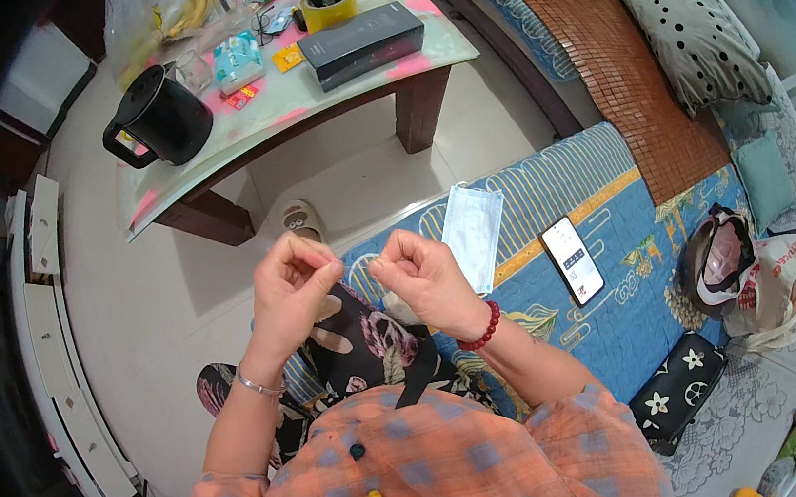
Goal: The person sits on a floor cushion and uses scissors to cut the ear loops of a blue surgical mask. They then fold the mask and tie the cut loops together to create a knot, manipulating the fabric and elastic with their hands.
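Both my hands are raised above my lap, a short gap between them. My left hand [292, 295] has its thumb and index fingertip pinched together; whether something thin is between them cannot be told. My right hand [431, 282], with a red bead bracelet [485, 326] at the wrist, is curled with thumb against the fingers, and any small thing in it is hidden or too fine to see. A light blue face mask [472, 235] lies just beyond my right hand on the blue patterned cover [522, 189]. To its right lies a smartphone [573, 260] with its screen lit.
At the upper left, a glass-topped table [288, 114] bears a black electric kettle [163, 115], a dark box [362, 42], a tissue pack [238, 62] and plastic bags [129, 19]. To the right are a black floral-patterned pouch [678, 391], a cap [717, 263] and a plastic bag [776, 291].
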`<state>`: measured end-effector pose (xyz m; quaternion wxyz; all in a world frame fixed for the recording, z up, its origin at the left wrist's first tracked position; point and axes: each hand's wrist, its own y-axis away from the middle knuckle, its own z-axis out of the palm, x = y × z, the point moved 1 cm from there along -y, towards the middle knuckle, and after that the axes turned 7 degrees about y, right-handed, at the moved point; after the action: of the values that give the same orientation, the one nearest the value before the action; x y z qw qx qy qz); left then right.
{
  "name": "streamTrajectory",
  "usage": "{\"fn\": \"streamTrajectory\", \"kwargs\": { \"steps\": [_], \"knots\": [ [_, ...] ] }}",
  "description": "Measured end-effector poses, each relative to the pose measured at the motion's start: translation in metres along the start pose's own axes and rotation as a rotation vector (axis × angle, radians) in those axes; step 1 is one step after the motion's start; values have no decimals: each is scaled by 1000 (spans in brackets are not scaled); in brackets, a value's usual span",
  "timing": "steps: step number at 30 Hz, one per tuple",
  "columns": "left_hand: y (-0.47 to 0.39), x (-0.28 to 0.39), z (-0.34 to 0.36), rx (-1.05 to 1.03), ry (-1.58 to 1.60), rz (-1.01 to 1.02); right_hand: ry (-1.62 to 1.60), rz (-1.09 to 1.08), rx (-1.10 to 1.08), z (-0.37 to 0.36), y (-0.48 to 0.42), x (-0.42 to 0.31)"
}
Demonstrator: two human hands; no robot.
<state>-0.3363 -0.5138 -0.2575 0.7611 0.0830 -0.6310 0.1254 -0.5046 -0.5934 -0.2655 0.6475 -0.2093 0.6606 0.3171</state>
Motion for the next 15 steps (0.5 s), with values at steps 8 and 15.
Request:
{"fn": "streamTrajectory", "kwargs": {
  "steps": [8,15],
  "knots": [
    [0,-2,14,-276,-498,-42,-17,149,16,-25,24,21],
    [-7,-28,36,-302,-620,-5,2,240,65,-51,57,34]
  ]
}}
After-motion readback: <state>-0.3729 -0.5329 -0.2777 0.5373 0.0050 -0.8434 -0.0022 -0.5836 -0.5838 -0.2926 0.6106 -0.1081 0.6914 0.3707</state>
